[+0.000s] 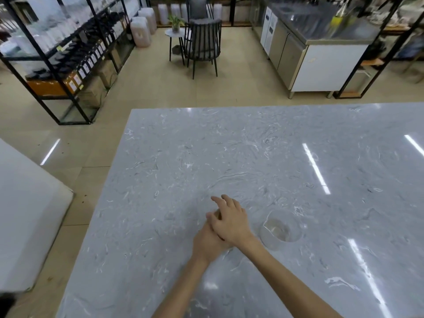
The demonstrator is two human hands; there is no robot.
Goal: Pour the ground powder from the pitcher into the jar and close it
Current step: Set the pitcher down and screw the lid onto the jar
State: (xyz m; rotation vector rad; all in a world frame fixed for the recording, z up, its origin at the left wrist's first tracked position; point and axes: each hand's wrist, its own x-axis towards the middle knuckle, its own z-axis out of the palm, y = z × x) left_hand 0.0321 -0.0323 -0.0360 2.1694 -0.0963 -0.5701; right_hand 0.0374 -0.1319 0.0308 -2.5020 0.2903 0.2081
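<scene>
1. Both hands are seen close together near the middle of the grey marble table [275, 145], with the right hand [230, 222] laid over the left hand [207, 243].
2. The jar [216, 214] is almost wholly hidden beneath them; only a sliver of something pale shows between the fingers, so it is probably the jar or its lid, though this cannot be told for sure.
3. The left hand appears to be wrapped round the hidden thing from below, while the right hand is spread flat on top with the fingers loosely splayed, as if a lid is being pressed or turned.
4. The clear pitcher [281, 228] is set down upright just beside the right wrist, apart from both hands, and looks nearly empty, with a faint tan residue at the bottom.
5. The pouring is judged to be done and the closing to be under way.
6. A cross-threaded or half-seated lid is the main risk, since the rim cannot be seen under the palm.
7. The pitcher could be knocked by the right forearm as the wrist is turned.
8. The jar could slip on the glossy table if the left grip is slackened, and powder would be spilled.
</scene>
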